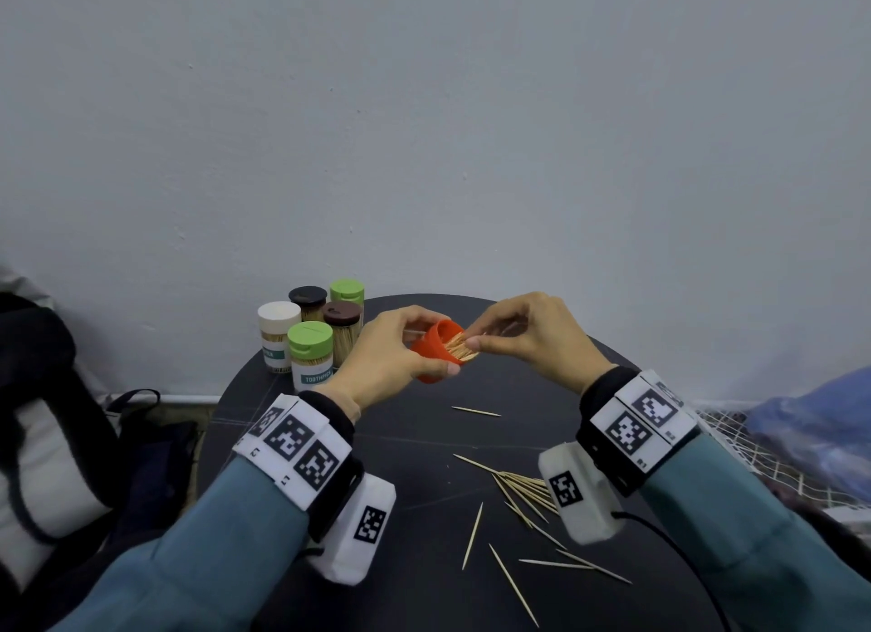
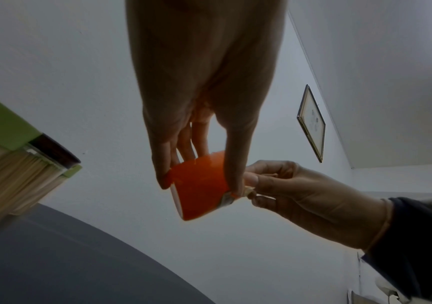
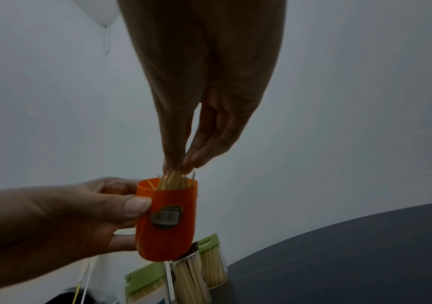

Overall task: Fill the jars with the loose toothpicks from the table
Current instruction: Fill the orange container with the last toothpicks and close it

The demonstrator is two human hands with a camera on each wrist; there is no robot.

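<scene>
A round dark table (image 1: 414, 513) sits by a pale wall (image 1: 424, 113). At its far left edge stand five closed jars (image 1: 311, 334), full of toothpicks, with green, brown, black and white lids. They stand close together.

The left hand (image 1: 386, 358) is up above the table. Its fingers and thumb curl round an orange jar (image 1: 436, 348), and the thumb presses on the jar's side. The jar has no lid on and is tipped with its mouth toward the right hand (image 1: 523, 337).

The right hand pinches a small bunch of toothpicks (image 3: 174, 181) between thumb and fingertips, so the gap between them is very narrow. The bunch stands in the mouth of the orange jar, with the tips sticking out above the rim.

More loose toothpicks (image 1: 518, 495) lie on the near side of the table. Some make a little pile under the right wrist, and others lie alone, well apart.
</scene>
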